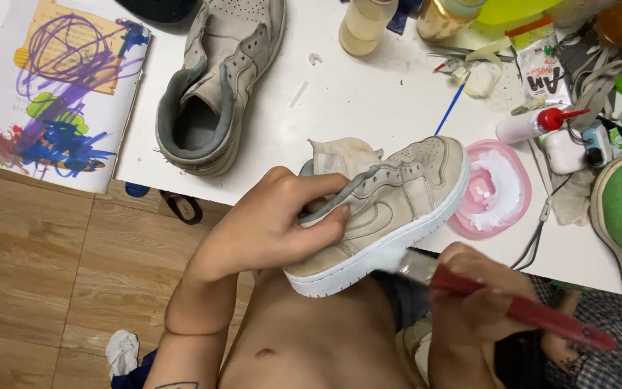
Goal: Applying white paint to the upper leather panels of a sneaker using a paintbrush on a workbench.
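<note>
Left hand (271,223) is gripping the beige shoe (390,205); right hand (480,292) is gripping a red brush (520,306) touching its white sole.

We worked at a white table (368,101). On it lay a grey sneaker (217,79) far left, a scribbled drawing (59,86) at the left edge, a pink lid (494,189) right, bottles (365,25) far.

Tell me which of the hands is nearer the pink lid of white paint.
Right. The right hand, gripping the red-handled brush, sits just below the pink lid. The left hand holds the beige sneaker, farther from the lid.
</note>
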